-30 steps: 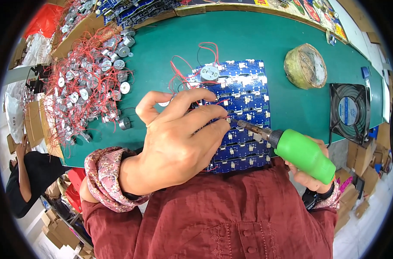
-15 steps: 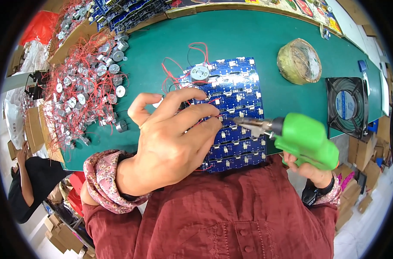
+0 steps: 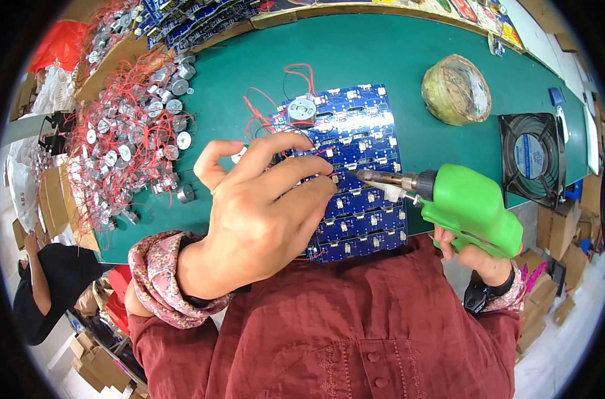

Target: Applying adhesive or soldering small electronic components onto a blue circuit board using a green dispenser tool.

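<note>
A blue circuit board panel [image 3: 365,219] with rows of small white parts lies on the bench in front of me. My left hand [image 3: 259,206] bends over its left side, fingers curled down and little finger raised. Thin red wires show by those fingertips; whatever they grip is hidden beneath the hand. In my right hand [image 3: 482,263] is a green soldering gun [image 3: 472,206], its metal tip pointing left over the panel, close to the left fingertips. A small round silver motor [image 3: 302,112] with red and black wires rests on the panel's upper left.
Many wired motors [image 3: 126,143] are heaped at the left. More blue boards [image 3: 196,23] are stacked at the back. A roll of tape [image 3: 455,90] and a black fan [image 3: 532,159] stand on the right of the green bench [image 3: 356,50]. Another person's arm [image 3: 40,279] shows far left.
The soldering gun's tip has shifted slightly left and up over the panel. My left hand keeps nearly the same pose. The whole view has moved a little.
</note>
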Tool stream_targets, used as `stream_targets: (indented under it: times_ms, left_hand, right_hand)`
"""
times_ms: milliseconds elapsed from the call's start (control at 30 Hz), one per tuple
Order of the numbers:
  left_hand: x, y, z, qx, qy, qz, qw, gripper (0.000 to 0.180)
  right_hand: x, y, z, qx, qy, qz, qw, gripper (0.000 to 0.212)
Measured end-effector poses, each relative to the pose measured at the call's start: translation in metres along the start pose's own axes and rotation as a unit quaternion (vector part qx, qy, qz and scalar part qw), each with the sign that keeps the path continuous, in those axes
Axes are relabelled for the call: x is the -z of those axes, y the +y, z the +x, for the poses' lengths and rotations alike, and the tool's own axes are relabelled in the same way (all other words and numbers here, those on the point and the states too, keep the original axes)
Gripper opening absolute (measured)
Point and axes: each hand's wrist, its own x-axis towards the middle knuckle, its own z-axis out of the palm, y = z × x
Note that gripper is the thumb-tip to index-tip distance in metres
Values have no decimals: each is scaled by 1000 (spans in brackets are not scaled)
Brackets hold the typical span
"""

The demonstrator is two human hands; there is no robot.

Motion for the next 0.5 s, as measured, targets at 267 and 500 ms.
stream_targets:
  times_ms: [267, 500]
  left_hand:
    - [-4, -5, -13, -24, 4, -69, 997, 17]
    - [7, -1, -34, -22, 141, -102, 984, 14]
  right_hand:
    - [-8, 2, -6, -23, 47, 63, 997, 50]
    - [15, 26, -8, 54, 22, 92, 994, 50]
